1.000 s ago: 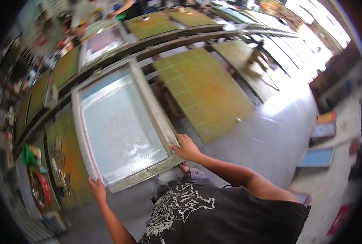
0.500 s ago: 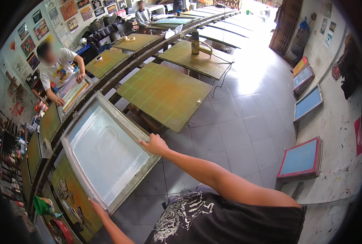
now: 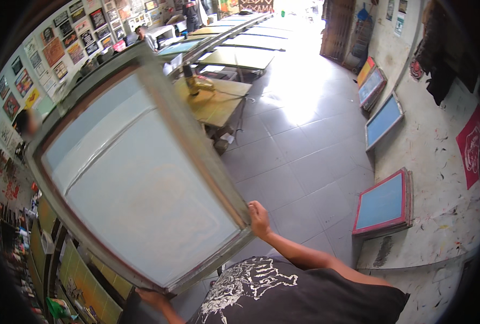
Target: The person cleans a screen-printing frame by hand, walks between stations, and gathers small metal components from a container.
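A large screen printing frame is held up before me, tilted, its pale blue mesh facing me. My right hand grips its near right corner, fingers closed round the edge. At the bottom edge, my left hand holds the near left corner, its fingers partly hidden by the frame. A streaky band crosses the upper part of the mesh. Most of the printing boards and part of a co-worker at the left are hidden behind the frame.
A yellow-and-black corded tool stands on a printing board beyond the frame. Against the right wall lean a red-edged screen stack and a blue screen. Grey tiled floor lies between. Hand tools lie on a board at lower left.
The screen printing frame has come up off the boards toward me and tilted upright, now filling much of the left view. Both hands kept hold. My view has turned slightly right.
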{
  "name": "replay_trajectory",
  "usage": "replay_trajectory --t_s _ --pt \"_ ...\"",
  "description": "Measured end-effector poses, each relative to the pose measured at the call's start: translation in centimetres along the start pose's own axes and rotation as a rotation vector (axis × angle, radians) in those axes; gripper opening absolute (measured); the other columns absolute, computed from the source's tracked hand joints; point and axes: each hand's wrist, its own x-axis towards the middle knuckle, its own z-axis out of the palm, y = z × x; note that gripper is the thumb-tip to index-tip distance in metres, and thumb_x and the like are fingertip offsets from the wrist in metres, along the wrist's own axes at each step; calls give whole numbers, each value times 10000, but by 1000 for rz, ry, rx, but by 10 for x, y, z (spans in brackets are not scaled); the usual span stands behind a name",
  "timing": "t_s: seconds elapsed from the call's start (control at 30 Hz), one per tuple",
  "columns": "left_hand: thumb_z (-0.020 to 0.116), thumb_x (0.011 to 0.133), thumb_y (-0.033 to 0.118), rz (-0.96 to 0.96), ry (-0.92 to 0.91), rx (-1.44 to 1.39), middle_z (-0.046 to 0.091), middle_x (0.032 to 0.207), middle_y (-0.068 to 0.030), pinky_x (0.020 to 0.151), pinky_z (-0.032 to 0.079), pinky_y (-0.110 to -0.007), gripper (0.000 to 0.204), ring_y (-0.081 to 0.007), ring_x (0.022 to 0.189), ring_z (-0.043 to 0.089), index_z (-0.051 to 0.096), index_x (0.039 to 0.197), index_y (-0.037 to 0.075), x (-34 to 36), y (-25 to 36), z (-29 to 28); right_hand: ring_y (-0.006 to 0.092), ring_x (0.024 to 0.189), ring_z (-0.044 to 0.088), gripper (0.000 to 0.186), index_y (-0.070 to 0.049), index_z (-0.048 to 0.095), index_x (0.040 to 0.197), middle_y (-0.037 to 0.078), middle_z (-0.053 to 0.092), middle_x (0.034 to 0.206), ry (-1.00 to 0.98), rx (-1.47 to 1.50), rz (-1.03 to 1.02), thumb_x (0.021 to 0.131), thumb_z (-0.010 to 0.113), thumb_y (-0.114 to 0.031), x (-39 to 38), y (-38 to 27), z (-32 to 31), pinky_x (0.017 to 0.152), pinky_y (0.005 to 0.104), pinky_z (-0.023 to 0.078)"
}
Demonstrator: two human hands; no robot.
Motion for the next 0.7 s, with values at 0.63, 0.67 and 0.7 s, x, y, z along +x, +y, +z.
replay_trajectory --t_s 0.63,0.67,0.7 --pt "490 935 496 461 -1272 527 644 890 -279 731 470 -493 533 -444 882 626 608 930 -24 -268 128 638 257 860 616 639 126 630 998 169 666 953 1133 241 640 984 411 -474 73 202 -382 786 370 476" --pt "483 934 506 441 -1294 552 646 892 -278 741 470 -491 544 -442 888 626 612 925 -22 -278 119 668 265 891 617 642 131 625 1027 177 663 984 1145 162 650 983 413 -473 94 191 -388 806 368 474" --pt "477 932 517 415 -1314 572 648 895 -276 752 469 -489 554 -440 895 626 615 919 -19 -289 109 696 272 923 618 648 137 619 1056 184 661 1015 1153 76 654 982 414 -473 121 171 -397 826 367 472"
